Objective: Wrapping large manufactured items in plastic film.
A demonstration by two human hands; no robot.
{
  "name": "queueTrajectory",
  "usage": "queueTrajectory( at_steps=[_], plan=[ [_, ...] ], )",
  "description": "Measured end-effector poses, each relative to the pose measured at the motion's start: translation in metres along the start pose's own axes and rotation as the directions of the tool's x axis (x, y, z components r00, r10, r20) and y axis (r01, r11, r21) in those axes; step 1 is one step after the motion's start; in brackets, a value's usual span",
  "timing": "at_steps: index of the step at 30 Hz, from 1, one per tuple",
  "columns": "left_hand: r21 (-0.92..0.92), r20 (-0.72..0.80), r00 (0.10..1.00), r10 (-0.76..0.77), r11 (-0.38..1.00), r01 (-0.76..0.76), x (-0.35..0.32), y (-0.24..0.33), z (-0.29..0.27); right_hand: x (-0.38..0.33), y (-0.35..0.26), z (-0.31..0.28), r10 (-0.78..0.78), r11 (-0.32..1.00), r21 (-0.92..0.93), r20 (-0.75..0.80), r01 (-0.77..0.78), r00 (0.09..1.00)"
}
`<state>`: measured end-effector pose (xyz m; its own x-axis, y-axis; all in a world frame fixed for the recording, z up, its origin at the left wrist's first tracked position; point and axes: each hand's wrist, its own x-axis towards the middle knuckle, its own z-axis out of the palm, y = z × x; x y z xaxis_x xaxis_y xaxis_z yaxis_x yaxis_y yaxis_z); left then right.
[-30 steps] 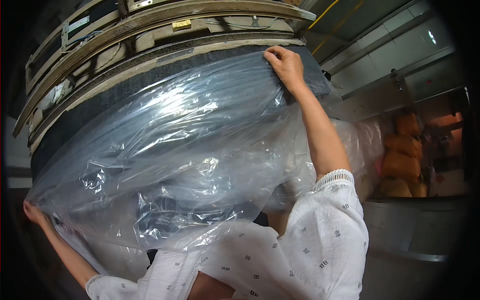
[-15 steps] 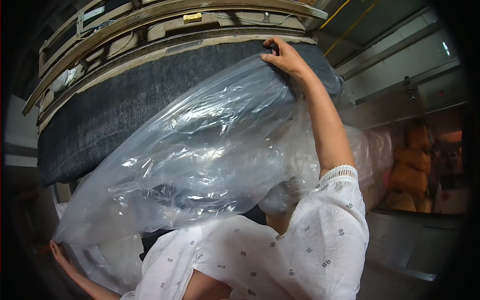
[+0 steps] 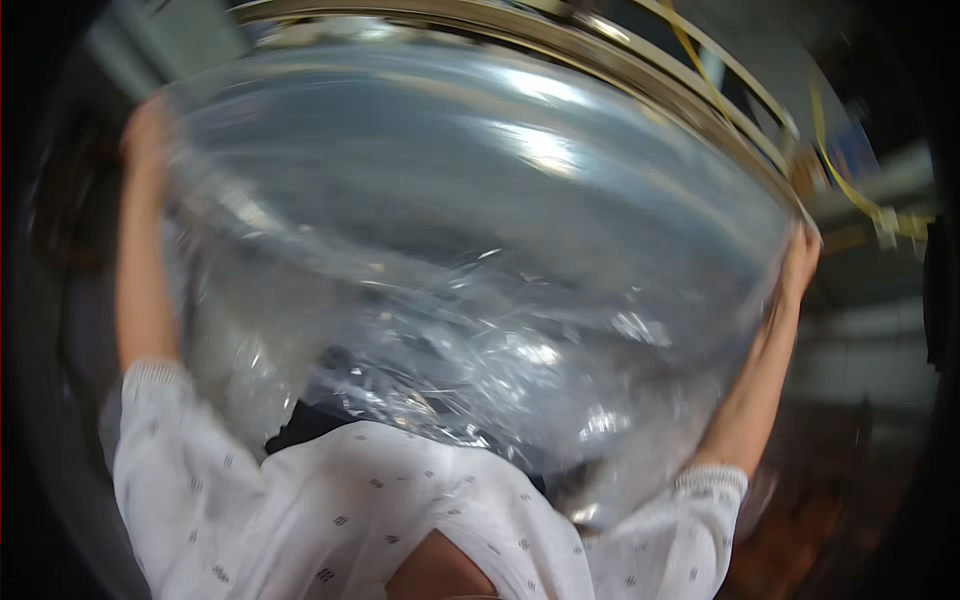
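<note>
Clear plastic sheet [image 3: 470, 215], held wide
Right hand [image 3: 797, 258] pinches one end between fingers; left hand [image 3: 147, 142] grips the other, fingers pretty blurry.

The sheet [image 3: 450, 190] is clear, glossy plastic, smooth higher up and crinkled lower down; the shirt [image 3: 350, 490] is matt cloth with rough-textured cuffs [image 3: 712, 479].

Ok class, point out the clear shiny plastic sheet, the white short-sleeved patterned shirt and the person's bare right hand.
Clear shiny plastic sheet [image 3: 470, 240], head view: middle of its spread surface.
White short-sleeved patterned shirt [image 3: 388, 488], head view: chest.
Bare right hand [image 3: 799, 262], head view: middle of the hand.
</note>
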<state>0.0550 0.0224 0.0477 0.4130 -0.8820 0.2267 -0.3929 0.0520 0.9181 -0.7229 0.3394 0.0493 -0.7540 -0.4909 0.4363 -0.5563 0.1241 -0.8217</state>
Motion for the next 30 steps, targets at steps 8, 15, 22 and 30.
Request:
queueTrajectory(
  at_steps=[8,15,22,30],
  plan=[
    [-0.344,0.111,0.944,0.310,0.903,-0.256,0.068,-0.075,0.113,-0.010,0.115,-0.002,-0.132,0.975,-0.189,-0.051,0.120,0.990],
    [-0.262,0.159,0.948,0.278,0.937,-0.231,0.080,-0.063,0.148,0.005,0.112,0.000,-0.061,0.925,-0.379,-0.051,0.037,0.997],
    [0.058,0.000,0.969,0.248,0.967,-0.247,0.081,-0.051,0.161,0.017,0.117,-0.004,-0.063,0.855,-0.519,-0.084,0.011,0.994],
    [-0.031,-0.142,0.970,0.199,0.978,-0.205,0.105,-0.086,0.153,0.017,0.118,-0.010,-0.053,0.841,-0.540,-0.160,-0.042,0.986]
  ],
)
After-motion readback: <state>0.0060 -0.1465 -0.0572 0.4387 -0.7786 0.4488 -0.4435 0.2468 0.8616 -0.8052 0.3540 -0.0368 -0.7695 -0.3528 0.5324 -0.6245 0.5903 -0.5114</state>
